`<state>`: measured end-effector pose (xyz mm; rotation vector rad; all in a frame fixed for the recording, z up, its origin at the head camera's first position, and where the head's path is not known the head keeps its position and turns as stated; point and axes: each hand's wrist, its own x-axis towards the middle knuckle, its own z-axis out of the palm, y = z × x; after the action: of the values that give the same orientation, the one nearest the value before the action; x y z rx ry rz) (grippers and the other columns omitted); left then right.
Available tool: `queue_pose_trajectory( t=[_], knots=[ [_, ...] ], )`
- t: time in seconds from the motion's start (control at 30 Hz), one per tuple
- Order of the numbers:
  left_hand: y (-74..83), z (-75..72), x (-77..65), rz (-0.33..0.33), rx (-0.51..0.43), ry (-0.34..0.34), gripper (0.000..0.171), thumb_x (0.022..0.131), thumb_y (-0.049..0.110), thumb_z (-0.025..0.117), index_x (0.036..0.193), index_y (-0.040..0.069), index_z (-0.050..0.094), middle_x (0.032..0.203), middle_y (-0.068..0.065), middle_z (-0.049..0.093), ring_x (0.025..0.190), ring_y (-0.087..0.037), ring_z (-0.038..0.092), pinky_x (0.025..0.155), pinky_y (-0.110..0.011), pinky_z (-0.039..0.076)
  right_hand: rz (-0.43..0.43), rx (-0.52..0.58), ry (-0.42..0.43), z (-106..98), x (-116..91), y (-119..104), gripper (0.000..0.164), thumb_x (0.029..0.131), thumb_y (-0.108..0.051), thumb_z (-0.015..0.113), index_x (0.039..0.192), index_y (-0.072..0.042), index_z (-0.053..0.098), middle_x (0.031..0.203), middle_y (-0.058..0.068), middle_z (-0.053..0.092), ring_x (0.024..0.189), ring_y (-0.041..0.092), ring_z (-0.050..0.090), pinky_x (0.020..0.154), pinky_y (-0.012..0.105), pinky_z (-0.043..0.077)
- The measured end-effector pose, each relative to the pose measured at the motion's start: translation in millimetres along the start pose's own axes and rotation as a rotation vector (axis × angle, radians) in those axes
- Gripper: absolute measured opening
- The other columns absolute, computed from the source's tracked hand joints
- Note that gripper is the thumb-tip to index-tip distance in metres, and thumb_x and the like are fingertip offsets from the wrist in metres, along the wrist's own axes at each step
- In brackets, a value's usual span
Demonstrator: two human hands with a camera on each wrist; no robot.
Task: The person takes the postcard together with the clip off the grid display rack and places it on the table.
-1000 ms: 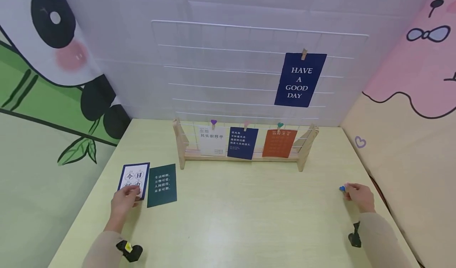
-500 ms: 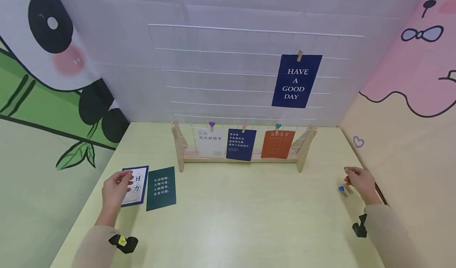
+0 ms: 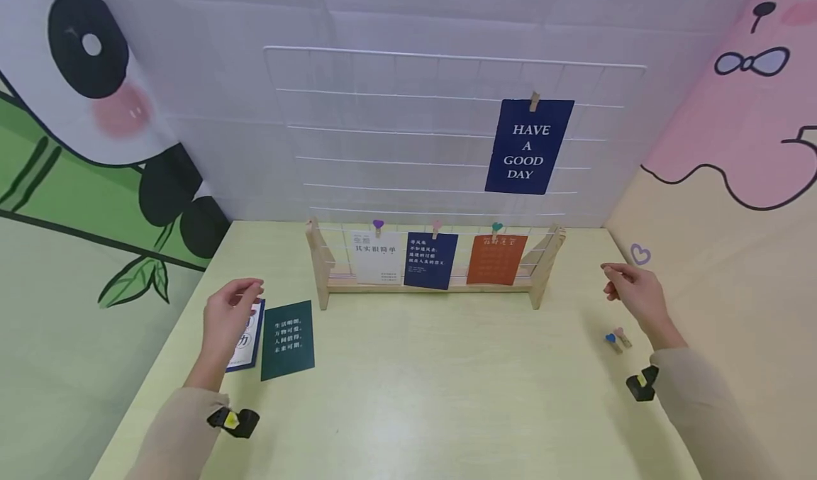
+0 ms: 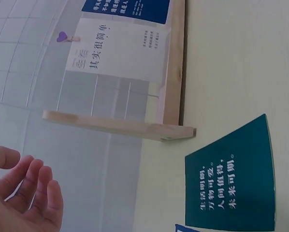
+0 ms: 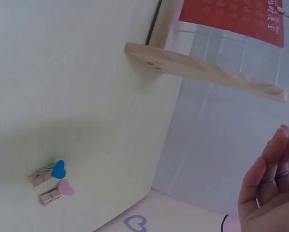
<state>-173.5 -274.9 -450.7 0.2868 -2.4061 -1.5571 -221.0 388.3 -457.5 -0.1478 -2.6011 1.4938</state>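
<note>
My left hand [image 3: 228,317] is raised over a white card with a dark blue border [image 3: 245,352] and partly covers it in the head view. Its fingers are loosely curled and hold nothing, as the left wrist view [image 4: 31,193] also shows. Beside that card lies a dark green card [image 3: 287,341] with white characters. On the right, my right hand [image 3: 638,299] hovers with loosely bent fingers and nothing in them. Below it on the table lie two small wooden clothespins, one with a blue heart [image 5: 59,169], one with a pink heart [image 5: 65,187].
A white wire grid [image 3: 383,131] stands in a wooden base [image 3: 428,288] at the back. Clipped to it are a navy "HAVE A GOOD DAY" card [image 3: 530,147], a white card [image 3: 376,260], a smaller navy card [image 3: 430,261] and an orange card [image 3: 496,260]. Painted walls flank the table.
My right hand has risen away from the clothespins, leaving them on the table. My left hand has lifted from the blue-bordered card, which stays on the table. The head view has shifted slightly.
</note>
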Motion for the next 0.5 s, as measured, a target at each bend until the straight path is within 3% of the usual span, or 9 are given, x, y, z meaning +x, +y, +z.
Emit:
queue_pose_trajectory(
  t=[0.07, 0.13, 0.2, 0.33, 0.43, 0.47, 0.5],
  knots=[
    [-7.0, 4.6, 7.7, 0.027, -0.033, -0.024, 0.038, 0.086, 0.036, 0.055, 0.112, 0.009, 0.058, 0.104, -0.010, 0.058, 0.087, -0.019, 0.055, 0.071, -0.026, 0.048, -0.040, -0.032, -0.025, 5.2, -13.8, -42.9, 0.043, 0.091, -0.027, 0.047, 0.115, 0.008, 0.051, 0.064, 0.006, 0.059, 0.054, 0.014, 0.056, 0.053, 0.021, 0.048],
    [-20.8, 10.6, 18.5, 0.072, -0.068, -0.033, 0.035, 0.085, 0.034, 0.057, 0.111, 0.011, 0.059, 0.103, -0.008, 0.059, 0.086, -0.017, 0.056, 0.070, -0.026, 0.049, -0.053, -0.033, -0.022, 10.3, -20.5, -67.3, 0.041, 0.092, -0.025, 0.047, 0.114, 0.009, 0.051, 0.062, 0.003, 0.058, 0.052, 0.009, 0.055, 0.052, 0.019, 0.048],
    [-21.2, 16.5, 24.8, 0.085, -0.031, -0.057, 0.036, 0.086, 0.035, 0.054, 0.114, 0.011, 0.058, 0.106, -0.010, 0.057, 0.089, -0.021, 0.055, 0.072, -0.030, 0.049, -0.058, -0.037, -0.038, 13.9, -22.3, -81.1, 0.040, 0.092, -0.024, 0.046, 0.115, 0.009, 0.050, 0.063, 0.002, 0.057, 0.053, 0.008, 0.054, 0.053, 0.018, 0.048],
    [-46.2, 31.0, 46.6, 0.127, -0.054, -0.074, 0.032, 0.087, 0.030, 0.055, 0.115, 0.014, 0.058, 0.107, -0.006, 0.058, 0.088, -0.016, 0.056, 0.065, -0.023, 0.050, -0.088, -0.033, -0.056, 19.4, -20.1, -94.0, 0.040, 0.093, -0.025, 0.045, 0.117, 0.007, 0.050, 0.065, 0.004, 0.056, 0.055, 0.009, 0.053, 0.054, 0.020, 0.048],
    [-35.6, 39.0, 46.7, 0.136, -0.003, -0.087, 0.033, 0.087, 0.035, 0.053, 0.116, 0.019, 0.058, 0.106, -0.003, 0.058, 0.089, -0.014, 0.055, 0.066, -0.024, 0.049, -0.117, -0.026, -0.067, 23.0, -17.7, -103.0, 0.040, 0.092, -0.026, 0.046, 0.116, 0.006, 0.051, 0.066, 0.006, 0.055, 0.055, 0.011, 0.053, 0.054, 0.020, 0.048],
    [-29.4, 40.5, 45.0, 0.161, -0.039, -0.101, 0.032, 0.087, 0.032, 0.054, 0.115, 0.017, 0.058, 0.105, -0.005, 0.058, 0.089, -0.015, 0.055, 0.066, -0.023, 0.049, -0.126, -0.027, -0.069, 24.0, -17.2, -106.4, 0.040, 0.092, -0.026, 0.046, 0.116, 0.006, 0.051, 0.066, 0.006, 0.055, 0.055, 0.011, 0.053, 0.054, 0.020, 0.048],
    [-13.6, 41.0, 38.3, 0.164, -0.035, -0.117, 0.033, 0.087, 0.033, 0.054, 0.114, 0.016, 0.058, 0.105, -0.006, 0.058, 0.090, -0.017, 0.055, 0.068, -0.026, 0.049, -0.136, -0.027, -0.069, 25.1, -16.7, -110.1, 0.039, 0.092, -0.026, 0.046, 0.116, 0.005, 0.052, 0.066, 0.007, 0.055, 0.055, 0.011, 0.053, 0.054, 0.020, 0.048]
  ],
)
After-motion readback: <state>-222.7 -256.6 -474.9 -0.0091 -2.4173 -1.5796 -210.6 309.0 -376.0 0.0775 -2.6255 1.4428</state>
